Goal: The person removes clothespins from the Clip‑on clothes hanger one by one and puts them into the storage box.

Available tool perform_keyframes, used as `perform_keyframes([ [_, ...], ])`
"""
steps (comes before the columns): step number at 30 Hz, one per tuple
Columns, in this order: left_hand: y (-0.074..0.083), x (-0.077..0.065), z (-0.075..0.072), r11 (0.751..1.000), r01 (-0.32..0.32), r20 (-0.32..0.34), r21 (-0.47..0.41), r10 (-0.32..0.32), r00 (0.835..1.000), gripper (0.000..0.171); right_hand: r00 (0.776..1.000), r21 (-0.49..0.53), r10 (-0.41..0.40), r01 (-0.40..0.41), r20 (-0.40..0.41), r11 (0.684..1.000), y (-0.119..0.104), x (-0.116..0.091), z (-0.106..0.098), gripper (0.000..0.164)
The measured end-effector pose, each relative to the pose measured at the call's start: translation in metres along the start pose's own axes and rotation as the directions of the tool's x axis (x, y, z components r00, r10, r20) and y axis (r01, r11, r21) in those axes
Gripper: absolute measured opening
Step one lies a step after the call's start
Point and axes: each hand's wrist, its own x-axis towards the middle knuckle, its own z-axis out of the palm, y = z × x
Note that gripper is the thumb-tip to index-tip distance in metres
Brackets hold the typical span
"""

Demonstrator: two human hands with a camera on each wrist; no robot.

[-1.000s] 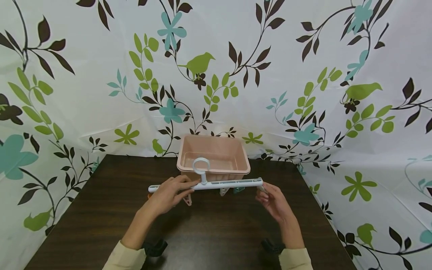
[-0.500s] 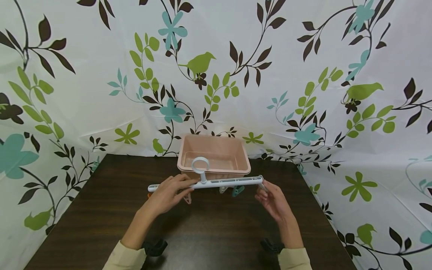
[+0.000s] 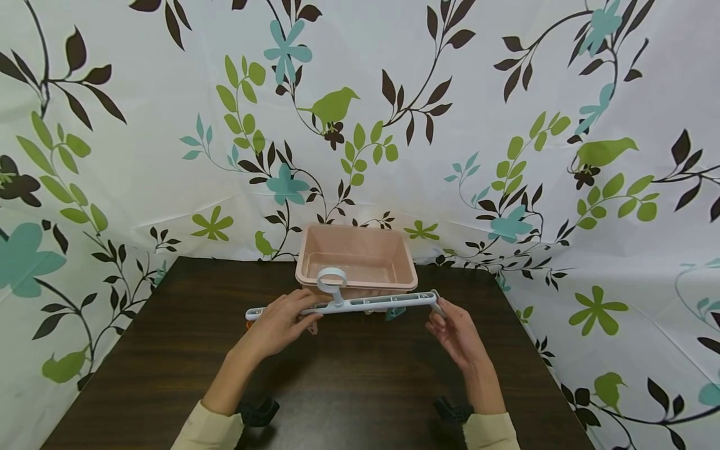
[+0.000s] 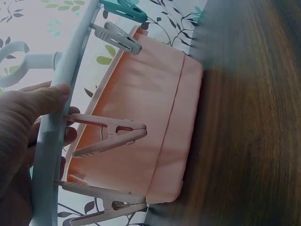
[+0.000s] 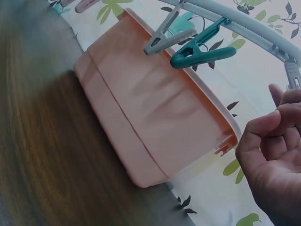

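Observation:
A pale blue clip hanger [image 3: 388, 302] is held up level above the table, its ring hook [image 3: 332, 280] leaning toward me. My left hand [image 3: 284, 322] grips the bar just left of the hook, thumb on the near side in the left wrist view. Clothespins hang along the bar: a pink one [image 4: 110, 134] beside my left fingers, a light grey one [image 5: 164, 40] and a teal one [image 5: 200, 52] farther right. At the bar's right end, my right hand [image 3: 458, 331] pinches a grey clothespin [image 5: 292, 73], its lower part hidden by the fingers.
Behind the hanger, a pink plastic tub [image 3: 360, 284] stands at the back of the dark wooden table [image 3: 360, 387]. A white cloth [image 3: 360, 187] with leaves and birds hangs behind and beside the table. Black devices [image 3: 259, 412] sit at both wrists.
The hanger has tipped slightly toward me: its hook leans lower, more of the slotted top shows, and the hanging clothespins have swung back behind the bar. Both hands keep their hold.

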Motion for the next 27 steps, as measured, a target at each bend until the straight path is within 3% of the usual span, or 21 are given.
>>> perform_keyframes([
  [12, 0.0, -0.002, -0.003, 0.994, 0.017, 0.014, -0.112, -0.015, 1.0, 0.034, 0.999, 0.004, -0.036, 0.036, 0.008, 0.999, 0.0, 0.002, -0.001, 0.039],
  [16, -0.001, -0.003, -0.004, 0.993, 0.014, 0.008, -0.115, -0.014, 1.0, 0.034, 0.996, -0.101, -0.029, 0.021, -0.079, 0.995, 0.002, 0.004, -0.001, 0.034],
  [20, 0.0, -0.003, -0.005, 0.992, 0.018, 0.007, -0.124, -0.017, 1.0, 0.033, 0.978, -0.203, -0.016, -0.027, -0.207, 0.979, 0.005, 0.009, -0.001, 0.03],
  [27, 0.002, -0.004, -0.009, 0.992, 0.035, 0.011, -0.123, -0.034, 0.999, 0.036, 0.962, -0.219, -0.027, -0.034, -0.272, 0.975, 0.003, 0.019, 0.005, 0.034],
])
